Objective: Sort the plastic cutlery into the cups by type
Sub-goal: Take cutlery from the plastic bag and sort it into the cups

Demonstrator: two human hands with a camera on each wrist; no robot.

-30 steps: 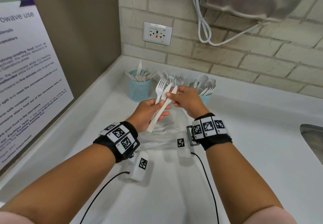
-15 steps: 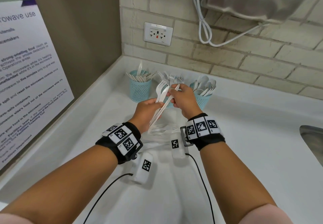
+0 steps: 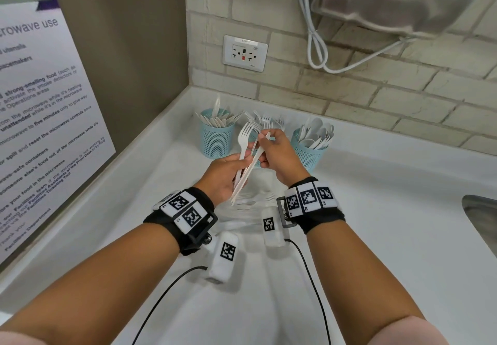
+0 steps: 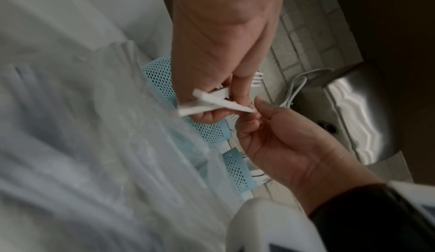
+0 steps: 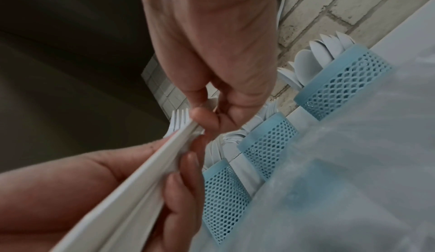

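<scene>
My left hand (image 3: 236,168) grips a small bundle of white plastic cutlery (image 3: 246,167) by the handles, and a fork (image 3: 245,135) sticks up out of it. My right hand (image 3: 265,147) pinches the upper end of a knife (image 3: 262,148) in that bundle. Three blue mesh cups stand behind at the wall. The left cup (image 3: 216,140) holds knives and the right cup (image 3: 309,153) holds spoons. The middle cup (image 5: 268,144), with forks, is mostly hidden by my hands in the head view. More cutlery lies in a clear bag (image 3: 250,203) on the counter below my hands.
The white counter (image 3: 390,223) ends in a corner at the back left, with a brick wall and an outlet (image 3: 244,53) behind. A white cable (image 3: 317,48) hangs from a steel appliance above. A steel sink (image 3: 481,218) lies at the right edge. A poster (image 3: 40,129) covers the left wall.
Both hands and the bundle have shifted slightly toward the cups. The fingers of my right hand have tightened on the knife's upper end.
</scene>
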